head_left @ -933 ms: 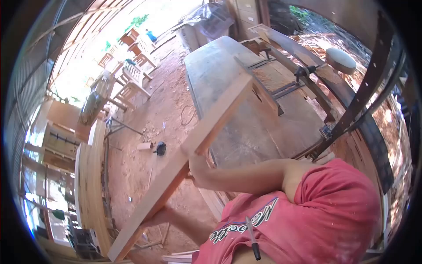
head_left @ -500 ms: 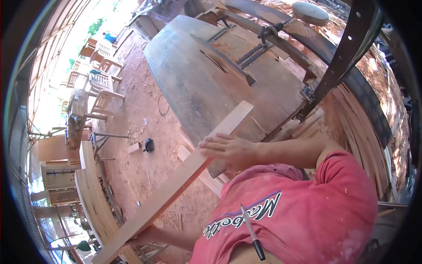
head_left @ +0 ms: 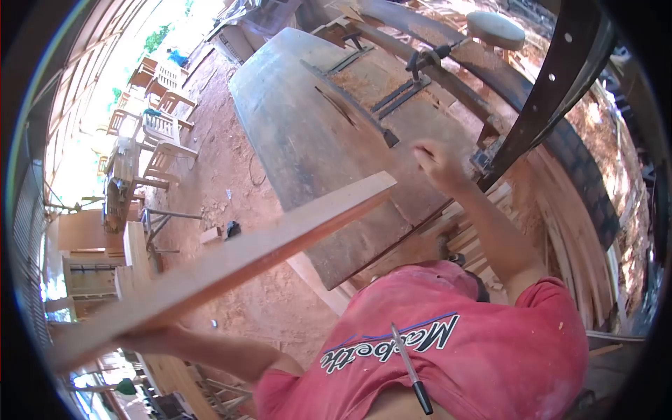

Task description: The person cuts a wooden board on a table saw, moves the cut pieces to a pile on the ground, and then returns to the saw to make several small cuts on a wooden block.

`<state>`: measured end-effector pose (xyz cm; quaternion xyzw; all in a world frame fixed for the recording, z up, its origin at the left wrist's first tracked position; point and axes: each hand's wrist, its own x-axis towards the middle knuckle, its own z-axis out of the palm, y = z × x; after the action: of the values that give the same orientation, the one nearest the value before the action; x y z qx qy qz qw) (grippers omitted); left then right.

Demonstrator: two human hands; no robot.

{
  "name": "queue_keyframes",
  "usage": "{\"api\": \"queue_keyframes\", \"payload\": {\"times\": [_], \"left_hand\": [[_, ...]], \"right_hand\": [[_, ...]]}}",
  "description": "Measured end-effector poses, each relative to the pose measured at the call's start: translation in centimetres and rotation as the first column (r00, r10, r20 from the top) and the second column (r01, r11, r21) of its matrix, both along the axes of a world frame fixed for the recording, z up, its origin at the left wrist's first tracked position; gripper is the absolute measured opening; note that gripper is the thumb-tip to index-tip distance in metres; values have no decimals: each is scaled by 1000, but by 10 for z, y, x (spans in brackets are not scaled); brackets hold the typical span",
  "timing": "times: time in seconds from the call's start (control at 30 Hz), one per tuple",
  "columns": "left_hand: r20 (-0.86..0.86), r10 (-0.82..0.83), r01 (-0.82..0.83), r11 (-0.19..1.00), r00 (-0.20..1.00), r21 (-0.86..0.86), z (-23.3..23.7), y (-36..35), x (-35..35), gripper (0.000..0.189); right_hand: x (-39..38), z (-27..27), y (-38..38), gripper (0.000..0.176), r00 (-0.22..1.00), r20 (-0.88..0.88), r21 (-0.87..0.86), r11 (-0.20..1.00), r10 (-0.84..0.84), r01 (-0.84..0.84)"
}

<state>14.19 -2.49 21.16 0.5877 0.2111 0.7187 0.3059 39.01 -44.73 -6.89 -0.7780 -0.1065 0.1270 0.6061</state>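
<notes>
A long squared wooden plank (head_left: 231, 262) slants across the view, its far end over the dusty flat machine table (head_left: 280, 133). My left hand (head_left: 133, 339) holds it near the lower left end. The plank hides most of that hand's fingers. My right hand (head_left: 439, 168) is off the plank, above the table near the end of a dark metal bar (head_left: 389, 138). Its fingers look curled in, with nothing visible in them, though slightly blurred.
A dark perforated metal upright (head_left: 549, 77) rises at the right. Stacked wood strips (head_left: 560, 217) lie below it. Wooden chairs (head_left: 162, 129) stand at the far left on the dirt floor (head_left: 217, 161). A dark small object (head_left: 232, 229) and a wood block (head_left: 210, 235) lie on the ground.
My right hand has left the plank and moved up and right over the table. The plank's near end has swung up and left with my left hand, so it lies flatter across the view.
</notes>
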Motion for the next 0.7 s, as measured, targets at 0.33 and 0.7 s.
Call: {"api": "queue_keyframes", "payload": {"times": [0.33, 0.7], "left_hand": [[-256, -549, 589, 799, 796, 120, 88, -84, 171, 60], [-619, -778, 884, 360, 108, -298, -265, -182, 215, 89]], "right_hand": [[26, 193, 147, 60, 733, 630, 207, 855, 255, -475], [57, 168, 125, 49, 897, 442, 475, 850, -8, -227]]}}
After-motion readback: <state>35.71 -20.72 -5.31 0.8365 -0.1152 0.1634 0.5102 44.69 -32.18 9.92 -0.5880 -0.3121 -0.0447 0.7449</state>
